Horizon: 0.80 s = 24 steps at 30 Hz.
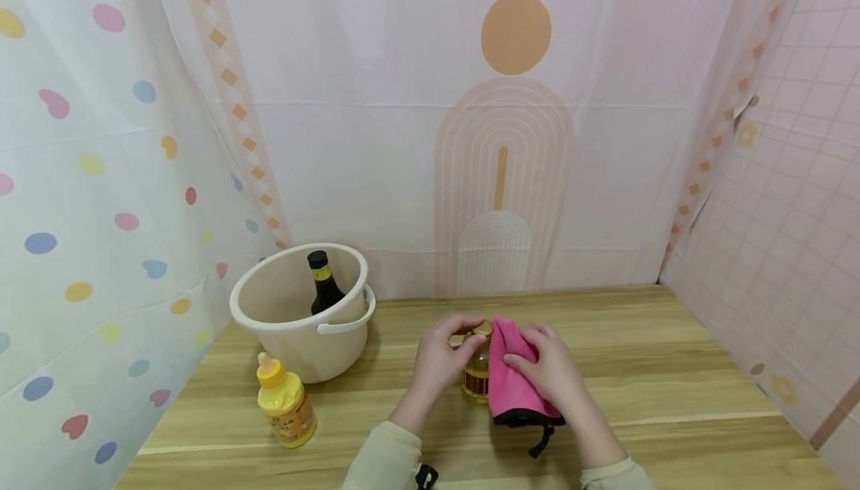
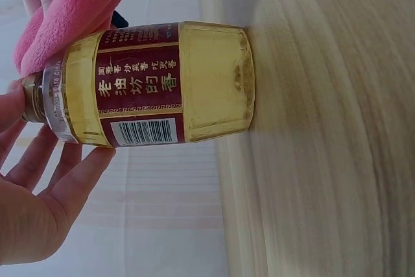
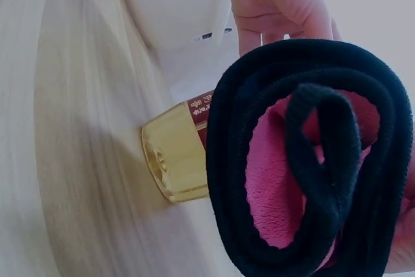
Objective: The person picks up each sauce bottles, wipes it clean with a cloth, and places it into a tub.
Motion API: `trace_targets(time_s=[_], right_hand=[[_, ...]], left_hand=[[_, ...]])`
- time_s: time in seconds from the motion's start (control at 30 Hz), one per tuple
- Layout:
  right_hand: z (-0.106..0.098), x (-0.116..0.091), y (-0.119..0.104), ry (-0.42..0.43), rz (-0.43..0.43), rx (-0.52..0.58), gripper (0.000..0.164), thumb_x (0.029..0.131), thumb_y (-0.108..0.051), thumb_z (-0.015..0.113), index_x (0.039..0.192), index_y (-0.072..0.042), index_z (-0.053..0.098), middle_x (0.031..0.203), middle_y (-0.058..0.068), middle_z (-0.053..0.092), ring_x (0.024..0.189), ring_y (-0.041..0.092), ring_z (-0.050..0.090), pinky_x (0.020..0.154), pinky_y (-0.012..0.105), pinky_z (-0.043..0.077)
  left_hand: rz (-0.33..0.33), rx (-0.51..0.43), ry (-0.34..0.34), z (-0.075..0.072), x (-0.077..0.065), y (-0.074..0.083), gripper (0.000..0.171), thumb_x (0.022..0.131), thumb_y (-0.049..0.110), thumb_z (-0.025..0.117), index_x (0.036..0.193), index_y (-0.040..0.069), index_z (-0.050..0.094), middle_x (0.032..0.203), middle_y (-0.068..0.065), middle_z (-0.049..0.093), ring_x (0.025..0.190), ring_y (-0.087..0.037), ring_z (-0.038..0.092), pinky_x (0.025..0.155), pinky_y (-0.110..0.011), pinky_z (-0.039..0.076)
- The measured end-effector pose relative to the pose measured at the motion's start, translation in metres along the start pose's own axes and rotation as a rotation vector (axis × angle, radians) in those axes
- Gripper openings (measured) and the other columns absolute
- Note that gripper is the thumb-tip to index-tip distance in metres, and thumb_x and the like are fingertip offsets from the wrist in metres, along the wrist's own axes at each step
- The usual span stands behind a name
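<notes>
Gripping bottle (image 1: 476,382) and pink cloth (image 1: 509,374), side by side.
Left hand (image 1: 441,355) pinches cap (image 1: 482,328), bottle upright below; right hand (image 1: 552,370) grips cloth just beside bottle.

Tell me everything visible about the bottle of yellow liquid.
The bottle looks like clear glass or plastic and holds yellow liquid. It has a maroon label with pale characters and a barcode, a band around its neck and a brownish cap in place. It stands upright on the wood-grained table. The left hand pinches its cap; the pink cloth seems to rest against its upper side.
</notes>
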State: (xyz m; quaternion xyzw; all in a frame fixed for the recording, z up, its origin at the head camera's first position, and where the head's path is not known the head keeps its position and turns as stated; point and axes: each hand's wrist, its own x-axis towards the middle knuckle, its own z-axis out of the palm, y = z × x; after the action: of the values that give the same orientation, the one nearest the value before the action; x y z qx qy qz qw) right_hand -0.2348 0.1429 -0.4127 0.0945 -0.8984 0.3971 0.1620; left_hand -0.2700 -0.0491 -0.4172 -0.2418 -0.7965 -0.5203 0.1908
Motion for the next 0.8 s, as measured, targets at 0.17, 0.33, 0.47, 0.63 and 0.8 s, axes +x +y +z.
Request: trace_targets(time_s=[0.17, 0.33, 0.47, 0.63, 0.8], right_hand=[[0.001, -0.001, 0.003, 0.002, -0.006, 0.002, 0.034, 0.086, -0.016, 0.079, 0.115, -0.002, 0.070, 0.121, 0.017, 0.059, 0.108, 0.035, 0.060, 0.092, 0.052, 0.049], [0.003, 0.000, 0.009, -0.005, 0.014, 0.021, 0.036, 0.086, -0.015, 0.079, 0.117, -0.002, 0.069, 0.123, 0.017, 0.059, 0.109, 0.035, 0.060, 0.092, 0.052, 0.049], [0.005, 0.001, 0.015, -0.022, 0.044, 0.039, 0.036, 0.086, -0.016, 0.078, 0.118, -0.002, 0.069, 0.123, 0.018, 0.059, 0.111, 0.035, 0.059, 0.094, 0.052, 0.049], [0.005, 0.002, 0.020, -0.040, 0.058, 0.047, 0.035, 0.087, -0.017, 0.078, 0.116, -0.002, 0.069, 0.123, 0.018, 0.059, 0.111, 0.036, 0.059, 0.094, 0.053, 0.048], [0.005, 0.002, 0.021, -0.058, 0.079, 0.054, 0.035, 0.087, -0.016, 0.078, 0.118, -0.002, 0.068, 0.121, 0.016, 0.060, 0.110, 0.034, 0.059, 0.093, 0.053, 0.049]], left_hand=[[-0.005, 0.000, -0.001, 0.000, 0.000, -0.001, 0.022, 0.088, 0.014, 0.076, 0.110, 0.009, 0.074, 0.107, -0.004, 0.071, 0.099, -0.024, 0.066, 0.076, -0.028, 0.058], [-0.022, 0.002, -0.001, 0.000, 0.000, 0.000, 0.022, 0.088, 0.014, 0.076, 0.109, 0.011, 0.074, 0.108, -0.004, 0.071, 0.100, -0.024, 0.066, 0.077, -0.026, 0.057], [-0.028, 0.005, -0.001, 0.000, -0.001, 0.001, 0.021, 0.089, 0.015, 0.075, 0.109, 0.012, 0.074, 0.109, -0.003, 0.071, 0.100, -0.024, 0.066, 0.077, -0.026, 0.057], [-0.024, 0.000, -0.003, 0.000, 0.000, 0.001, 0.021, 0.089, 0.015, 0.075, 0.109, 0.013, 0.074, 0.109, -0.003, 0.071, 0.100, -0.024, 0.066, 0.076, -0.026, 0.057], [-0.023, -0.004, 0.001, 0.000, 0.000, 0.000, 0.021, 0.088, 0.014, 0.076, 0.109, 0.012, 0.074, 0.109, -0.003, 0.071, 0.100, -0.023, 0.066, 0.076, -0.026, 0.057]])
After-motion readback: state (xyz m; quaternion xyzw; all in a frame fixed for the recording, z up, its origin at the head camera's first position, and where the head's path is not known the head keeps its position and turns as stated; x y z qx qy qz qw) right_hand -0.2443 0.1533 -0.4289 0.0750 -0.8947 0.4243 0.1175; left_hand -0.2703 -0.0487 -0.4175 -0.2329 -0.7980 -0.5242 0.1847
